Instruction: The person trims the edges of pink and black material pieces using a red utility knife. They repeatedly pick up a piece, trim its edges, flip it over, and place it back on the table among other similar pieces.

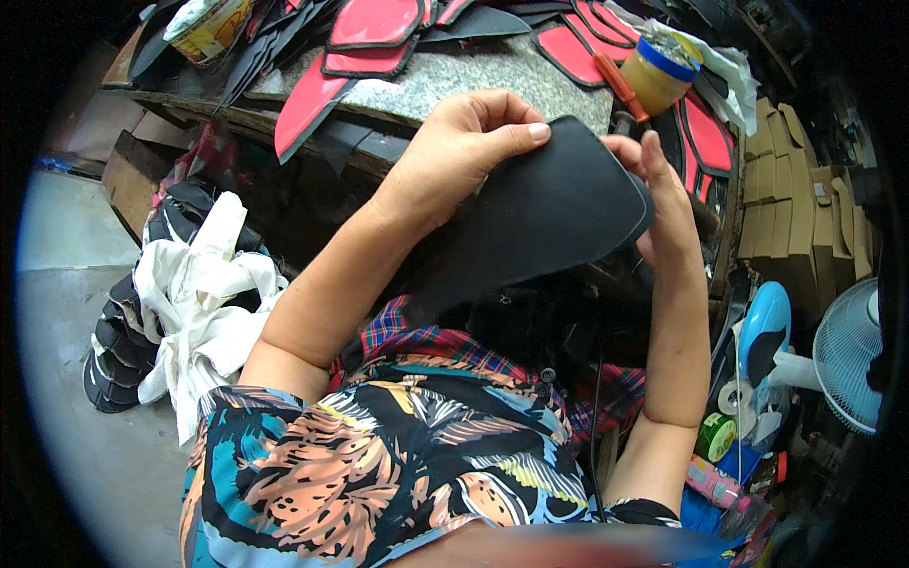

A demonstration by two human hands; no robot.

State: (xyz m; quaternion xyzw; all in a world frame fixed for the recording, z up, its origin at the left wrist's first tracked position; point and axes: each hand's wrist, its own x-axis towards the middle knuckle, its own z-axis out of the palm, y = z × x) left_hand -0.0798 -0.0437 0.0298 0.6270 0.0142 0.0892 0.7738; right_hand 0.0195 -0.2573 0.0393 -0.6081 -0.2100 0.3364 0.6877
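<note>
A flat black leather-like piece (559, 204) with a rounded point and a thin pale line along its edge is held up above my lap. My left hand (464, 147) pinches its upper edge, thumb on top and fingers curled behind. At its right edge my right hand (670, 204) grips it, with some fingers hidden behind the piece. Beyond my hands, pink-red pieces with black borders (377, 23) lie in piles on a speckled stone slab (407, 99). One long red piece (308, 106) hangs over the slab's near edge.
Right of the slab stand a blue-rimmed jar (653, 90) and an orange-handled tool (620, 85). A patterned tub (210, 33) sits far left. White cloth (208, 303) covers stacked black pieces (114, 355) at left. Cardboard (795, 189) and a fan (847, 360) stand at right.
</note>
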